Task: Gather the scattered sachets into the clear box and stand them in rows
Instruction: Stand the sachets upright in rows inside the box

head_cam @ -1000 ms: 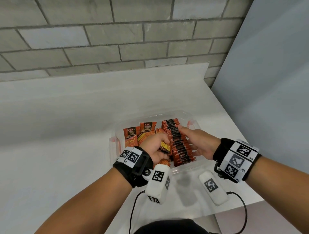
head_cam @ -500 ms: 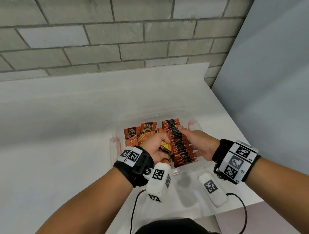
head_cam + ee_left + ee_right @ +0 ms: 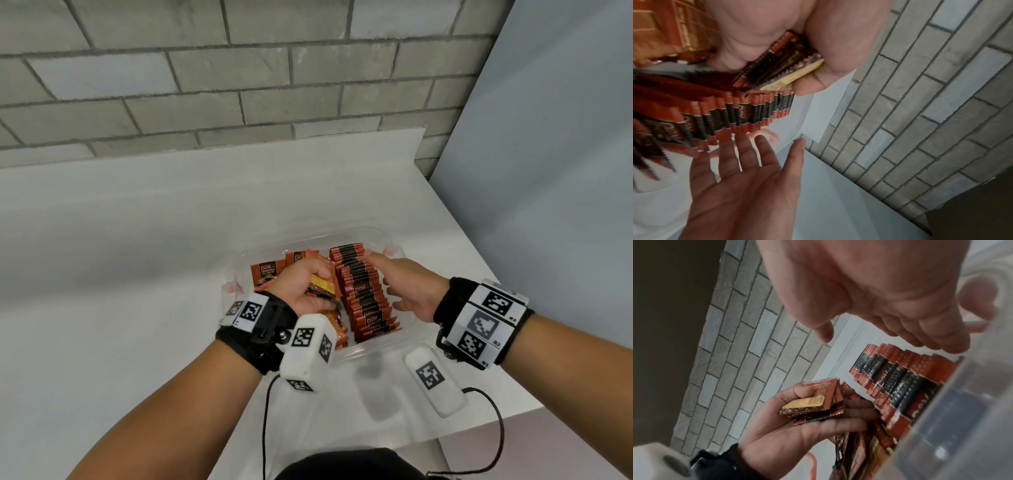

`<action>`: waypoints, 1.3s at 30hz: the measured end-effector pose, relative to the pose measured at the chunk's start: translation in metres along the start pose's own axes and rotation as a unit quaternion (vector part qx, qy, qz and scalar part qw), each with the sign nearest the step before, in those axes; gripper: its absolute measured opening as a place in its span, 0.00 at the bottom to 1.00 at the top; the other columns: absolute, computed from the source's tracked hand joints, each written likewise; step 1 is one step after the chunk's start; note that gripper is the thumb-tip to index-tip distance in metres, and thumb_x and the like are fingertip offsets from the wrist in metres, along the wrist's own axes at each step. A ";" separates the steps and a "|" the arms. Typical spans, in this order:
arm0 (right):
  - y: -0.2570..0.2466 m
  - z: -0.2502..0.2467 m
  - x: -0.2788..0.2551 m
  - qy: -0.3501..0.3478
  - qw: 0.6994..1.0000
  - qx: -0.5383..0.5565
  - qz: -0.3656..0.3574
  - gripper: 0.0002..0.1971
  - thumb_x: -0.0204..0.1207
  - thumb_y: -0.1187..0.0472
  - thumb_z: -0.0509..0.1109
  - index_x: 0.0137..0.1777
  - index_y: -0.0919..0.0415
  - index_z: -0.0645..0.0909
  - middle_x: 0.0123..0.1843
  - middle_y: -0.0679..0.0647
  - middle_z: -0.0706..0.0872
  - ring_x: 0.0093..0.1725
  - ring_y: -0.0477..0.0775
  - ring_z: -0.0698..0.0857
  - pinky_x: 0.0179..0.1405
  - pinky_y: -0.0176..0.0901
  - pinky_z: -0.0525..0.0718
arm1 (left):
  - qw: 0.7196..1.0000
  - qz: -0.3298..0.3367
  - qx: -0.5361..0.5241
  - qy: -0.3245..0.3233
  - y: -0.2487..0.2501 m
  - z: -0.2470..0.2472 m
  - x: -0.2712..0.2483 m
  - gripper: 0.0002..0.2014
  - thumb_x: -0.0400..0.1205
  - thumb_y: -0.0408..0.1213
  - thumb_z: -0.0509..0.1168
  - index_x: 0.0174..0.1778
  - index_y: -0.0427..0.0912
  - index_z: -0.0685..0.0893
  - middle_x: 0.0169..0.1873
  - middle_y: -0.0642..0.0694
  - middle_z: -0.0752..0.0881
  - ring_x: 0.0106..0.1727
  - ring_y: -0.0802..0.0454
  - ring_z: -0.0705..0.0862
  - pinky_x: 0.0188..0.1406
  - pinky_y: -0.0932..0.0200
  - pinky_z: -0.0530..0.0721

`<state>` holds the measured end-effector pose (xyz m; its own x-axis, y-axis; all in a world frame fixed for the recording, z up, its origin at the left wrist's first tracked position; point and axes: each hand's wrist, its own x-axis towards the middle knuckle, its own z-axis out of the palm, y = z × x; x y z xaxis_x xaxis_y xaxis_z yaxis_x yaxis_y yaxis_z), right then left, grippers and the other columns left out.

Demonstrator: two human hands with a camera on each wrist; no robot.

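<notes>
L hand [image 3: 301, 291] grips a small stack of sachets [image 3: 322, 289] over the clear box [image 3: 373, 353], R hand [image 3: 407, 291] flat w/ fingers relaxed against the standing row [image 3: 366, 298] between both hands; best to brace row, slot stack upright beside it; packs read "D2X", "BLACK".

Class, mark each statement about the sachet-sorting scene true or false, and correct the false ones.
1. The left hand holds a small stack of sachets. True.
2. The right hand is clenched in a fist. False: its fingers are spread and fairly straight beside the row of sachets.
3. The clear box sits on a white counter. True.
4. The row on the box's right side lies flat, faces up. False: those sachets stand on edge, packed together.
5. The wall behind is wood panelling. False: it is grey brick.
</notes>
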<state>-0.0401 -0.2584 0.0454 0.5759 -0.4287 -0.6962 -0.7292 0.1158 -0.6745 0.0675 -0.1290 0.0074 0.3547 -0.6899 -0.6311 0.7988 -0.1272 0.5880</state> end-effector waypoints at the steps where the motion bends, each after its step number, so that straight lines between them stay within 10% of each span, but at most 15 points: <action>1: -0.002 -0.001 0.001 0.004 1.000 -0.001 -0.003 0.41 0.79 0.35 0.58 0.84 0.58 0.52 0.81 0.58 0.65 0.80 0.58 0.63 0.80 0.60 0.61 | 1.000 0.006 0.000 0.001 0.003 0.000 0.001 0.15 0.76 0.22 0.54 0.55 0.33 0.79 0.51 0.34 0.82 0.53 0.39 0.83 0.46 0.42 0.85; 4: -0.009 0.001 0.004 0.016 1.000 -0.008 -0.008 0.43 0.78 0.33 0.58 0.84 0.59 0.50 0.82 0.58 0.64 0.80 0.58 0.63 0.79 0.60 0.61 | 1.000 0.013 0.006 0.005 0.007 0.002 0.004 0.11 0.76 0.22 0.52 0.41 0.36 0.79 0.39 0.37 0.84 0.42 0.42 0.85 0.49 0.43 0.85; 16: -0.018 0.008 0.019 0.025 0.999 -0.026 -0.005 0.35 0.81 0.34 0.52 0.74 0.63 0.71 0.72 0.59 0.79 0.72 0.59 0.74 0.73 0.55 0.66 | 0.999 0.016 -0.039 0.009 -0.001 0.005 0.019 0.11 0.75 0.23 0.51 0.42 0.38 0.77 0.39 0.38 0.82 0.40 0.41 0.84 0.38 0.47 0.89; 22: -0.019 0.010 0.022 0.019 1.000 0.003 -0.010 0.25 0.82 0.37 0.54 0.59 0.59 0.77 0.47 0.52 0.85 0.46 0.50 0.82 0.57 0.48 0.77 | 0.999 0.020 -0.043 0.012 -0.004 0.006 0.025 0.10 0.73 0.23 0.53 0.40 0.38 0.78 0.37 0.40 0.82 0.39 0.43 0.83 0.49 0.46 0.86; 28: -0.020 0.009 0.024 0.017 1.000 0.005 -0.011 0.27 0.82 0.36 0.53 0.59 0.60 0.76 0.53 0.54 0.85 0.52 0.52 0.81 0.62 0.50 0.74 | 0.997 0.030 -0.071 0.019 -0.005 0.003 0.026 0.10 0.73 0.23 0.52 0.37 0.38 0.78 0.37 0.40 0.82 0.40 0.42 0.83 0.48 0.45 0.86; 39: -0.025 0.012 0.029 0.019 1.000 0.002 -0.006 0.28 0.82 0.36 0.53 0.57 0.61 0.78 0.51 0.56 0.86 0.45 0.51 0.83 0.38 0.45 0.78 | 0.999 0.012 -0.038 0.034 0.002 0.007 0.022 0.10 0.75 0.23 0.52 0.36 0.37 0.78 0.35 0.39 0.82 0.37 0.43 0.83 0.43 0.49 0.87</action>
<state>-0.0013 -0.2633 0.0390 0.5699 -0.4645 -0.6778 -0.7206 0.1141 -0.6840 0.0734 -0.1499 -0.0018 0.4049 -0.6421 -0.6510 0.8228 -0.0546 0.5657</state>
